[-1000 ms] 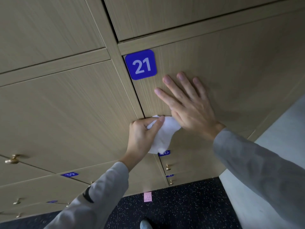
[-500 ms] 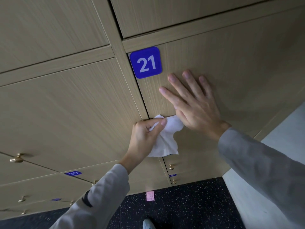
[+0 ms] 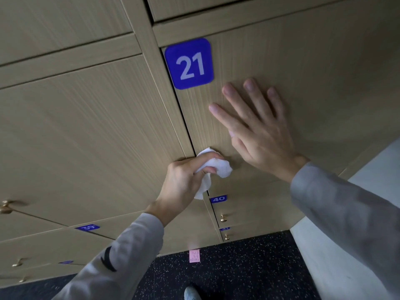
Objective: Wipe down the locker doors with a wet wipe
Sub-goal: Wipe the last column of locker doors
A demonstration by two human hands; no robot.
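Observation:
A wall of light wood lockers fills the view. The door of locker 21 [image 3: 303,87] carries a blue number plate [image 3: 189,63] at its upper left corner. My right hand [image 3: 257,128] lies flat on this door, fingers straight and spread, just right of the plate. My left hand [image 3: 186,180] grips a bunched white wet wipe [image 3: 218,166] at the door's lower left corner, by the gap to the neighbouring door. Part of the wipe hangs down under my fingers.
Below are locker 40 [image 3: 218,199] with a brass knob [image 3: 223,218] and locker 39 [image 3: 87,227] to the left. More brass knobs sit at the far left. A pink note [image 3: 194,255] is on the dark speckled floor. A white wall stands at the right.
The wipe is now bunched more tightly in my left hand and sits slightly further right on door 21. My right hand has stayed flat on the door. My view has moved closer.

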